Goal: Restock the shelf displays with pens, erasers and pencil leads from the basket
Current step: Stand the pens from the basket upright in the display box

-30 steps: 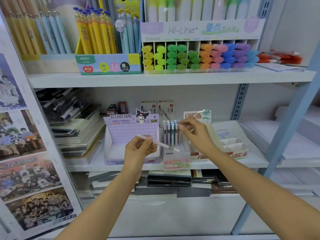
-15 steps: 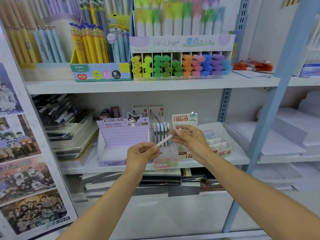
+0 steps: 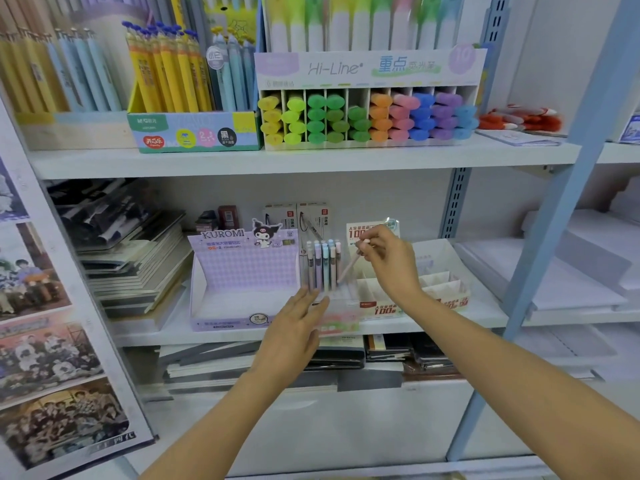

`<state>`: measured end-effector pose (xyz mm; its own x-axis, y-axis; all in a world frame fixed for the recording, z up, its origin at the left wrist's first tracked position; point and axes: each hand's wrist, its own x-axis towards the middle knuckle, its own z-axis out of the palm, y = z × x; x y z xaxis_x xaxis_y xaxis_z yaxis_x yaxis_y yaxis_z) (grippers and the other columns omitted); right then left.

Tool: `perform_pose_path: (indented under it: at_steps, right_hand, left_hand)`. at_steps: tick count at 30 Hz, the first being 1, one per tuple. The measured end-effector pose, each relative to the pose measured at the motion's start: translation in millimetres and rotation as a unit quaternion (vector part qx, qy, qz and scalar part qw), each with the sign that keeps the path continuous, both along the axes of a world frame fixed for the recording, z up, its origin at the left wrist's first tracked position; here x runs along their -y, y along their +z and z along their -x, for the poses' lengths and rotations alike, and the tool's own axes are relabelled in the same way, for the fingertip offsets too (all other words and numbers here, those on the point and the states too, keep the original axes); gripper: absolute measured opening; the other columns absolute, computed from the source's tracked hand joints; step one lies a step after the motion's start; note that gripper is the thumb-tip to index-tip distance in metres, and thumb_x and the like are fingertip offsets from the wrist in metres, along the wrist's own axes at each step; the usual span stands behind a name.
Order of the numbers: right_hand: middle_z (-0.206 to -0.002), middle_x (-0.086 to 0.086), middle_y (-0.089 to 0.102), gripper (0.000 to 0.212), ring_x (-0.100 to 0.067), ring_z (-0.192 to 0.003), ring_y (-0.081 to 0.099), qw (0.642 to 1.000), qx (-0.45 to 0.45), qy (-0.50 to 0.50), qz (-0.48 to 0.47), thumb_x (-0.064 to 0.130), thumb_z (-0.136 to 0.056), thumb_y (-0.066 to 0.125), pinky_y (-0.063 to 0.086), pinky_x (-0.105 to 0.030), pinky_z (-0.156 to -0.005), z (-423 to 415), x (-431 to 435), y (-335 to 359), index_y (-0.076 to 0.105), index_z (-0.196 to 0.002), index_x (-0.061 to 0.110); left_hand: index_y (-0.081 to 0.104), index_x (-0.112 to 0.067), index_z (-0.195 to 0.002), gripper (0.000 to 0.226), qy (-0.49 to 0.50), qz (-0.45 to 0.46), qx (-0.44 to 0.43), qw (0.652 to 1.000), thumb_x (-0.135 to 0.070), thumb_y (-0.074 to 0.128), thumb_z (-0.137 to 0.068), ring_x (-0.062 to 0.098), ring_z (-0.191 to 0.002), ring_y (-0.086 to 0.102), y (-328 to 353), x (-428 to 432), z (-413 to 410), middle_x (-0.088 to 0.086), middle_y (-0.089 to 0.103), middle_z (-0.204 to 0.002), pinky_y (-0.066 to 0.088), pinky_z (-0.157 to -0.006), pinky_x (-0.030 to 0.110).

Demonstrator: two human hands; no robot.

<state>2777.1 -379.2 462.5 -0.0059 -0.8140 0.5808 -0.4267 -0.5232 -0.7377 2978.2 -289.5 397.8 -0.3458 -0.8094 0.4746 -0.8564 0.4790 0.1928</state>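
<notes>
Pen [image 3: 349, 266] now sits pinched in the right hand [image 3: 391, 261] alone, tipping into the holder [image 3: 334, 306] (nearly stocked, I'd judge). Left hand [image 3: 294, 327] has released it, fingers straight.

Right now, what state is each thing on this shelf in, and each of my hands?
Pink pen: tilted, lower end at the clear holder.
Right hand: pinching it near the top.
Left hand: open, fingers straight, holding nothing.
Pens in holder: upright.
Kuromi display box: open, no stock visible.
Hi-Line highlighter rack: mostly full, one column part-filled.
</notes>
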Motion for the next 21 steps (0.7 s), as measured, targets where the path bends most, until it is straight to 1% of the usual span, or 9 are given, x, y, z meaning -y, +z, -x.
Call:
perform_pose_path:
  at_steps: [4,7,10,13,15,18,19,21]
  right_hand:
    - [-0.091,-0.004,0.073,0.008,-0.012,-0.087,0.069,0.995,-0.100,0.022,0.016,0.009,-0.093,0.060,0.057,-0.032,-0.081,-11,4,-5,0.063,-0.100,0.011]
    - [-0.089,-0.004,0.073,0.006,-0.008,-0.084,0.069,0.990,-0.139,0.036,0.008,0.010,-0.093,0.060,0.057,-0.027,-0.081,-9,10,1,0.063,-0.099,0.012]
    - [-0.087,-0.003,0.074,0.007,-0.003,-0.079,0.067,0.985,-0.167,0.042,-0.015,0.011,-0.093,0.061,0.056,-0.025,-0.081,-7,17,7,0.062,-0.098,0.015]
    - [-0.087,-0.006,0.073,0.016,-0.012,-0.082,0.068,0.986,-0.164,0.024,-0.022,0.010,-0.093,0.060,0.055,-0.029,-0.080,-14,21,2,0.056,-0.109,0.014]
    - [-0.090,-0.004,0.070,0.015,-0.015,-0.083,0.066,0.988,-0.152,0.009,-0.004,0.009,-0.093,0.061,0.055,-0.031,-0.079,-20,23,-2,0.056,-0.106,0.012]
    - [-0.098,-0.004,0.067,0.012,-0.016,-0.091,0.062,0.985,-0.168,-0.002,0.039,0.010,-0.091,0.063,0.053,-0.032,-0.083,-23,26,-11,0.061,-0.102,0.009]
    - [-0.103,-0.005,0.065,0.015,-0.018,-0.096,0.060,0.981,-0.188,-0.003,0.045,0.010,-0.091,0.063,0.051,-0.033,-0.085,-23,27,-14,0.062,-0.105,0.008]
    - [-0.114,-0.008,0.061,0.024,-0.022,-0.107,0.056,0.973,-0.226,-0.005,0.041,0.009,-0.092,0.061,0.046,-0.031,-0.092,-23,28,-20,0.062,-0.115,0.007]
  left_hand:
    - [0.037,-0.017,-0.148,0.058,-0.011,0.012,0.015,1.000,-0.008,0.055,-0.094,0.024,-0.148,0.019,-2,1,-4,0.005,0.031,-0.156,0.011,-0.119,0.030]
    - [0.036,-0.016,-0.149,0.060,-0.012,0.016,0.020,1.000,-0.008,0.056,-0.093,0.024,-0.148,0.019,-3,-1,-5,0.005,0.030,-0.156,0.013,-0.119,0.031]
    - [0.040,-0.014,-0.147,0.060,-0.013,0.023,0.017,1.000,-0.005,0.059,-0.090,0.027,-0.146,0.023,-3,-1,-5,0.008,0.035,-0.154,0.019,-0.116,0.033]
    - [0.037,-0.015,-0.148,0.061,-0.010,0.018,0.021,1.000,-0.005,0.057,-0.091,0.026,-0.147,0.021,-3,-1,-5,0.008,0.034,-0.154,0.017,-0.116,0.031]
    - [0.034,-0.015,-0.150,0.062,-0.008,0.016,0.026,1.000,-0.006,0.055,-0.092,0.024,-0.148,0.017,-3,-1,-5,0.007,0.032,-0.156,0.014,-0.117,0.030]
    - [0.030,-0.018,-0.151,0.062,-0.003,0.019,0.034,0.999,-0.008,0.053,-0.094,0.021,-0.149,0.013,-6,1,-4,0.004,0.029,-0.157,0.006,-0.117,0.024]
    - [0.031,-0.017,-0.151,0.062,-0.001,0.024,0.033,0.999,-0.007,0.054,-0.093,0.021,-0.149,0.015,-6,1,-4,0.005,0.031,-0.156,0.006,-0.116,0.024]
    - [0.039,-0.013,-0.147,0.061,-0.001,0.030,0.024,0.999,-0.003,0.057,-0.090,0.024,-0.147,0.023,-5,2,-4,0.008,0.040,-0.151,0.013,-0.117,0.027]
